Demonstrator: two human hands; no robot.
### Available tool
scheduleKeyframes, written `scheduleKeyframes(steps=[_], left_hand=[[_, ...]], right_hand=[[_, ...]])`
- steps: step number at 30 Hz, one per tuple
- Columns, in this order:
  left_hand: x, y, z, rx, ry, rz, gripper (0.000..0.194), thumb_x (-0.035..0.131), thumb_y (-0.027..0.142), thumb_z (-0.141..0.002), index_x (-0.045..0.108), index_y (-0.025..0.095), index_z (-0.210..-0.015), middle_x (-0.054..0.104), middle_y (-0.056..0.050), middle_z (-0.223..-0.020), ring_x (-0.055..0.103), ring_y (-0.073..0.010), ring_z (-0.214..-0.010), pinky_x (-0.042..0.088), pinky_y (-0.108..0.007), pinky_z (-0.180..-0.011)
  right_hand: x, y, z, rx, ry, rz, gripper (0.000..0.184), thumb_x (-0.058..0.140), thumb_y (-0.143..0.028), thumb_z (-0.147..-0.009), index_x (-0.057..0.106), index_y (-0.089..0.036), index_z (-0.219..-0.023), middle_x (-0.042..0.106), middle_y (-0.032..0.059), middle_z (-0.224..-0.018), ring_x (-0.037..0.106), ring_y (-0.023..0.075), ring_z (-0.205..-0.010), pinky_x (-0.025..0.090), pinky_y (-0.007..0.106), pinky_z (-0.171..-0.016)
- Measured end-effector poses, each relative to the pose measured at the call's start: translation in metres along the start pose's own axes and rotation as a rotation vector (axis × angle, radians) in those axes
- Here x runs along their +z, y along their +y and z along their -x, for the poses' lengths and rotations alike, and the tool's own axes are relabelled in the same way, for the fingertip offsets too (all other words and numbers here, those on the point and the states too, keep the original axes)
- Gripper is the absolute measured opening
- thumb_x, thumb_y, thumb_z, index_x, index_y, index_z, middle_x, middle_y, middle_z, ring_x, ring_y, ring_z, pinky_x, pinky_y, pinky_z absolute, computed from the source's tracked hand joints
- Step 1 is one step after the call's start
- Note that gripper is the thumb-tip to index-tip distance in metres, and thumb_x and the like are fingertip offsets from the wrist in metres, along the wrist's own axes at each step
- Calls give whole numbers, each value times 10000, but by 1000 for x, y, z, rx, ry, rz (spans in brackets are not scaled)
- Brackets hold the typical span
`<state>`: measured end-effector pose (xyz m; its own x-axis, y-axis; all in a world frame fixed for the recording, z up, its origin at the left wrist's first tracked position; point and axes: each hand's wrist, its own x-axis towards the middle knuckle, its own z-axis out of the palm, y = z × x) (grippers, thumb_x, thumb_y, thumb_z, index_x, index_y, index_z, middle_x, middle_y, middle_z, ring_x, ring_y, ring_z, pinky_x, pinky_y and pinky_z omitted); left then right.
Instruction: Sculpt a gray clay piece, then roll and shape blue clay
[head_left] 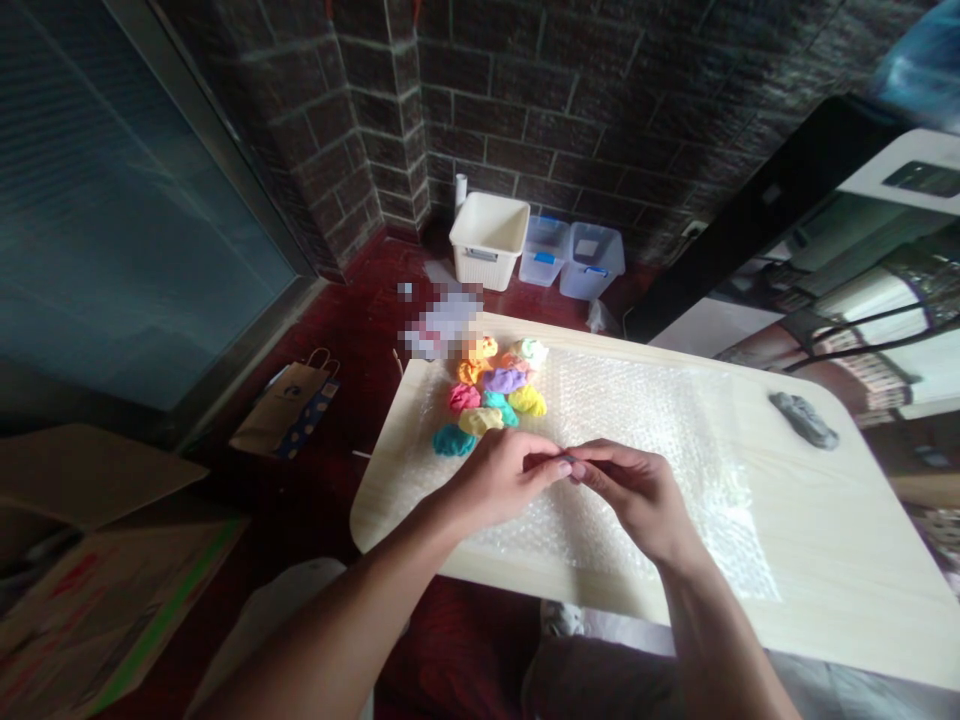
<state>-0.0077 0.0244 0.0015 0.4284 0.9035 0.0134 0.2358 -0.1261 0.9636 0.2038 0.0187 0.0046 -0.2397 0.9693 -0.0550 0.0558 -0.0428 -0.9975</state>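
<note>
So both hands are up over the middle of the bubble wrap (637, 405), fingertips nearly meeting. Left hand (506, 475) and right hand (637, 490) each have a closed thumb-and-finger grip on a tiny dark bit (569, 459), mostly hidden by the fingers, so I can't tell what it is. Colorful crumpled lumps bunch up toward the wrap's left end, with the teal lump (454, 441) nearest the wearer, and a gray lump (804, 420) sits on the bare table (862, 540) right of the wrap. My guess: that bit is super light and probably soft, like the lumps look, so squeezing hard could squash it. I'd hold it by opposite edges with just the fingertips, nice and gentle.
</note>
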Motion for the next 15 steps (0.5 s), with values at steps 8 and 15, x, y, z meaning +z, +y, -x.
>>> scheduleKeyframes(steps=[8, 15], left_hand=[[-1, 2, 0, 9, -6, 10, 224, 648, 278, -969, 845, 171, -958, 802, -34, -853, 642, -148, -726, 409, -252, -642], [2, 1, 0, -11, 0, 75, 217, 663, 299, -957, 817, 151, -991, 802, -46, -894, 673, -163, -767, 442, -243, -648]], right_hand=[[-2, 2, 1, 32, 0, 11, 143, 881, -343, -852, 881, -227, -935, 802, 61, -779, 705, 155, -689, 595, 254, -671], [-6, -1, 2, 5, 15, 32, 186, 862, -354, -875, 869, -224, -1008, 793, 72, -845, 704, 182, -757, 600, 293, -712]])
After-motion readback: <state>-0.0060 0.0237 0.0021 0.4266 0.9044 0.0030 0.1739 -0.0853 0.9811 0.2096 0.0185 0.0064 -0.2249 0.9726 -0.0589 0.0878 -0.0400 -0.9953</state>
